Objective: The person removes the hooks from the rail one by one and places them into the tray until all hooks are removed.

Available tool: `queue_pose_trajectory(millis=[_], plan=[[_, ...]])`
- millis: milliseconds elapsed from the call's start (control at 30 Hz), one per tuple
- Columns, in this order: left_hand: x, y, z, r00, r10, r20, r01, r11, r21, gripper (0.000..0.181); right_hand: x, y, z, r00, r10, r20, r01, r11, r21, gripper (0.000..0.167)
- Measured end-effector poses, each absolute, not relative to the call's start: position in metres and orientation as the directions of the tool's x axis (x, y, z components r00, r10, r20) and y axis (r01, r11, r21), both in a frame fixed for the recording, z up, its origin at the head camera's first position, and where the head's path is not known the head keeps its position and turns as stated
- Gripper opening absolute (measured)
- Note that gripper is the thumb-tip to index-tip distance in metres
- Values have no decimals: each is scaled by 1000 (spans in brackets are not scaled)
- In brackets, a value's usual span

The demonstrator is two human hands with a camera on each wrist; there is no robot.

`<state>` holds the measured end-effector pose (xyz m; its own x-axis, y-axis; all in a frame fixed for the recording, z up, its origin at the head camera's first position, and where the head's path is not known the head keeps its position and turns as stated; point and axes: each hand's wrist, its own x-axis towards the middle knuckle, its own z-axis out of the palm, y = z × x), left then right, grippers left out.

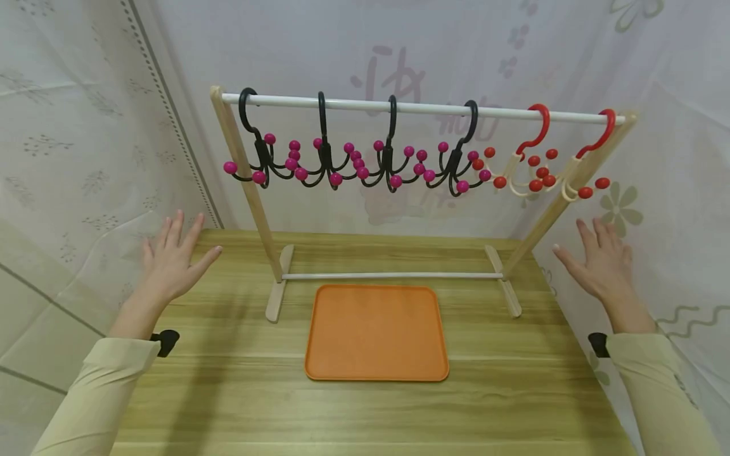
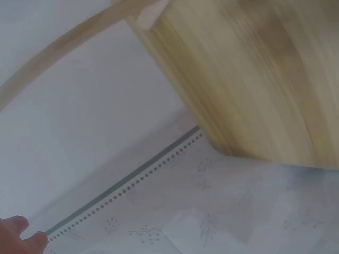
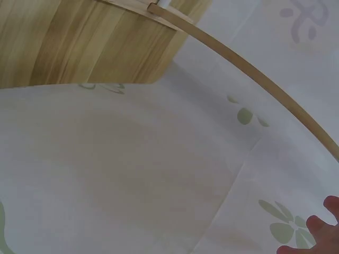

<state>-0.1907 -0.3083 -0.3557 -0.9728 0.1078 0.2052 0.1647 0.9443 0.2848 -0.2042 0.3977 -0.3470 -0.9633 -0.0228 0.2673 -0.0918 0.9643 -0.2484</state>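
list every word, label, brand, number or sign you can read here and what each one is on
No text can be read with certainty.
Pale pink, character-like marks on the white patterned cloth backdrop: too faint to read.
Small dark mark on the cream right sleeve: too small to read.
Flat orange rectangular tray and wooden rack with white rods: no lettering visible.

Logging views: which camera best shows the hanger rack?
The head view: it frames the whole rack. The left wrist view shows only part of one post and foot; the right wrist view, part of the other post, its foot and a rail end.
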Motion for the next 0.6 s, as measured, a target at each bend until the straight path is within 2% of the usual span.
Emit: queue_pose_trajectory(millis=[100,267,433,500,600], plan=[[-191,-308,-356,-969,119,217,193,912,363,70,-205,400,-348,-949,-35,313,-118,961,-249,72],[-192,-304,-348,-970,113,213,222,764,606,72,-207,401,-347,-910,-31,412,-172,936,-308,65],[-197,-295,-338,-990,64,129,144,500,854,70,-206,395,-338,-865,83,495,-211,834,-509,53],[-199,-292,-335,-995,39,90,98,406,909,70,-206,391,-332,-852,186,490,-184,769,-612,49],[-202,-288,-334,-997,-2,75,70,366,928,70,-207,386,-320,-835,350,424,-122,634,-764,44]])
